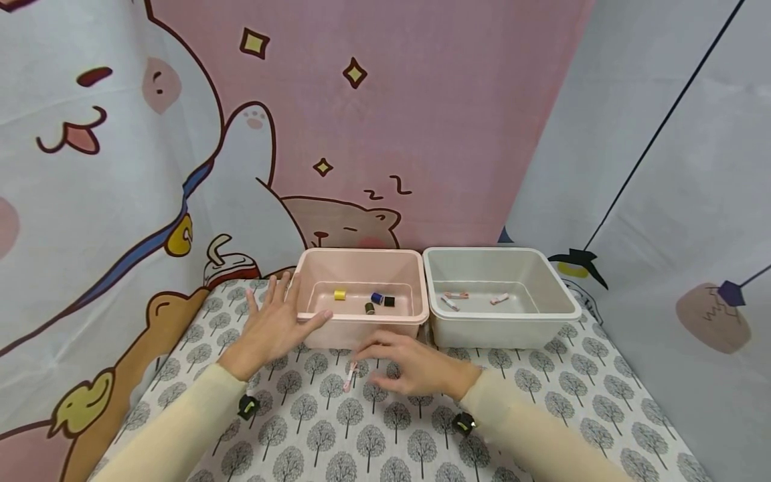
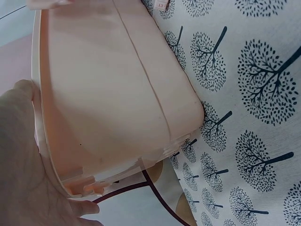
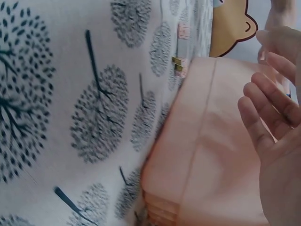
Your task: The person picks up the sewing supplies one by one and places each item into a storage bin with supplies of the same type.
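A folded pink-and-white measuring tape (image 1: 350, 376) lies on the tablecloth in front of the pink bin (image 1: 361, 321). Just right of it hovers my right hand (image 1: 409, 367), fingers loosely bent, nothing held. In the right wrist view the tape (image 3: 182, 44) lies beyond those fingers (image 3: 256, 125). My left hand (image 1: 274, 331) is at the bin's left front corner, fingers spread and thumb over the rim; whether it presses the bin is unclear. Inside the pink bin are a yellow thread spool (image 1: 340, 294), a blue one (image 1: 377, 298), a black one (image 1: 389, 302) and a dark green one (image 1: 370, 308).
To the right, against the pink bin, stands a white bin (image 1: 506, 331) holding several folded tapes (image 1: 499, 299). Both bins sit on a tree-print tablecloth (image 1: 373, 442). A cartoon-printed curtain (image 1: 458, 120) hangs right behind them.
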A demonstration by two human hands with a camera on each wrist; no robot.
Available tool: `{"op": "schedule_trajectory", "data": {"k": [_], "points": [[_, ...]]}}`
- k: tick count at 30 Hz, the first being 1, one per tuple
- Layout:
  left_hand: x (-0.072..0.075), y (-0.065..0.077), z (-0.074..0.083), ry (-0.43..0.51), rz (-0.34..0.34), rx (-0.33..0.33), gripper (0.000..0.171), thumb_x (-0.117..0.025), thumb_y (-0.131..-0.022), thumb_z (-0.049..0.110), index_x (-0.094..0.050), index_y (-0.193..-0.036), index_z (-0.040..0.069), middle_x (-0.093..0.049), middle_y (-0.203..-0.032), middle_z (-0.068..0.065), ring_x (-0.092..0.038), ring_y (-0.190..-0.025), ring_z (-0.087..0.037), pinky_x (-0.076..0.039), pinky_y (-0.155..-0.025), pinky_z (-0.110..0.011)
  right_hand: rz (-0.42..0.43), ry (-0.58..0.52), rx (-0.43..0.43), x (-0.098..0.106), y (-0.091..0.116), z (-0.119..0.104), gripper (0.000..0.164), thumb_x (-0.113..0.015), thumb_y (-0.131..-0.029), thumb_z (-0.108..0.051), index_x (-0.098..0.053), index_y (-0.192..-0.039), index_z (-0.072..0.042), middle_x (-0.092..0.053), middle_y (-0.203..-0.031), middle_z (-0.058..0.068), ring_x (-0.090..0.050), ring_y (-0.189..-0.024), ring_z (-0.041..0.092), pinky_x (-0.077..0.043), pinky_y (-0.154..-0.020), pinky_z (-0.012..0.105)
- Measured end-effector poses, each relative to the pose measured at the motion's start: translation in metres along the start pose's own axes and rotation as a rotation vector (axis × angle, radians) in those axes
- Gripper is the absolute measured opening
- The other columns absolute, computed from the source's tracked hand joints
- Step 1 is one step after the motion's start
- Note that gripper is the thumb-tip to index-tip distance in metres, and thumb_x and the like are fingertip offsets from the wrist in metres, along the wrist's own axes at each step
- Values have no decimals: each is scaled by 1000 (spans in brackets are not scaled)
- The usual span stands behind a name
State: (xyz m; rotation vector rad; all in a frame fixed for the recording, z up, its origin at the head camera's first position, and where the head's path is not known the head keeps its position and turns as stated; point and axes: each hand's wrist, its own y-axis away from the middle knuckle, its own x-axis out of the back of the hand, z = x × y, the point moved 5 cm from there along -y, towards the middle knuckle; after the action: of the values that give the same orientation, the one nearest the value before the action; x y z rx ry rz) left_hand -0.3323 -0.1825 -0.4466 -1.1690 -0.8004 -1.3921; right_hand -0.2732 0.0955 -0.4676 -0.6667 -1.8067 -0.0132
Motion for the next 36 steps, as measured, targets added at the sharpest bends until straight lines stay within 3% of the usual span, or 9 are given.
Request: {"op": "schedule_trajectory", "data": {"k": [10, 14, 21, 36], "points": [[0, 0, 0, -5, -2, -1, 122, -47, -108, 90, -10, -188, 4, -5, -195, -29, -1, -181, -59, 13, -134, -90, -128, -68, -123, -29, -3, 15, 63, -91, -103, -30, -69, -161, -20, -69, -165, 0, -61, -158, 18, -49, -138, 45], [0, 0, 0, -7, -5, 1, 123, -45, -108, 91, -10, -188, 5, -5, -195, -29, -1, -181, -59, 14, -134, -90, -163, -38, -156, -40, -6, 21, 69, -95, -99, -34, -69, -162, -22, -66, -170, 1, -59, -161, 19, -47, -139, 46], [0, 0, 1, -3, -8, 4, 123, -45, -108, 91, -8, -188, 5, -4, -195, -29, 0, -181, -58, 15, -135, -89, -189, -26, -169, -51, -14, 28, 75, -97, -97, -34, -67, -165, -19, -64, -174, 4, -58, -164, 23, -45, -141, 47], [0, -1, 0, -3, -2, 2, 125, -42, -107, 94, -9, -188, 5, -4, -195, -29, -1, -181, -58, 15, -135, -89, -206, -63, -208, -62, -20, 37, 72, -99, -96, -33, -70, -162, -25, -70, -165, -4, -64, -156, 14, -47, -138, 36]]}}
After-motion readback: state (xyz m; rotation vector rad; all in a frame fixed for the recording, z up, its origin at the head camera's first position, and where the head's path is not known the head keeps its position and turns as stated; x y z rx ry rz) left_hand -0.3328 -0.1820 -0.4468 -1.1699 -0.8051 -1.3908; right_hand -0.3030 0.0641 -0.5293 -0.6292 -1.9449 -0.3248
